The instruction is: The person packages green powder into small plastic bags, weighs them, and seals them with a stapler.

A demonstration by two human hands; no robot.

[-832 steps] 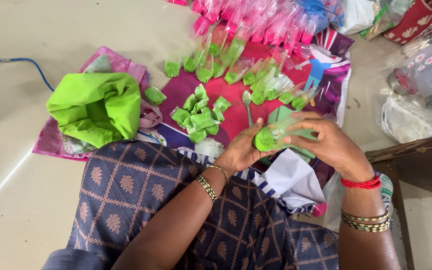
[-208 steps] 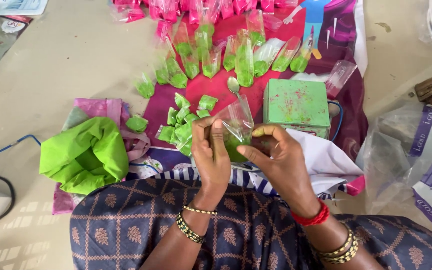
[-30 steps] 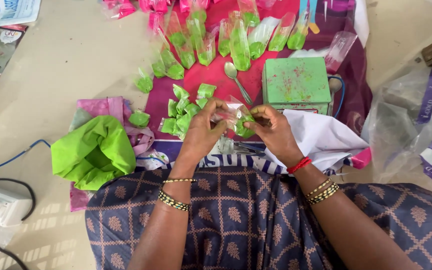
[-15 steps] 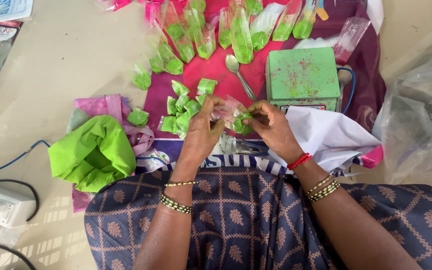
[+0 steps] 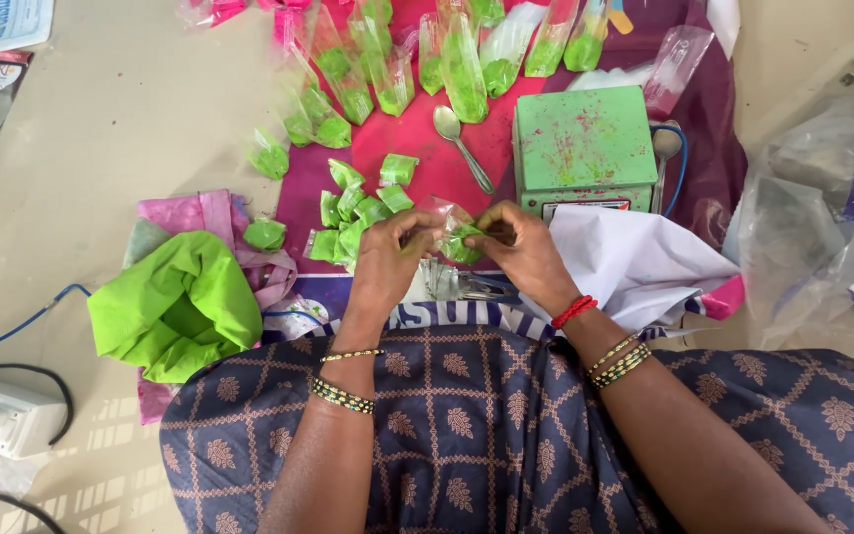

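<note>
Both hands, left hand (image 5: 387, 259) and right hand (image 5: 518, 252), pinch one green-powder packet (image 5: 459, 240) at frame centre; folded packets (image 5: 353, 208) piled left, long filled pouches (image 5: 447, 59) up top unfolded.

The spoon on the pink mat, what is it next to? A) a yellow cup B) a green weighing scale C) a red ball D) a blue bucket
B: the metal spoon lies on the pink mat just left of the green weighing scale, beyond both hands.
</note>
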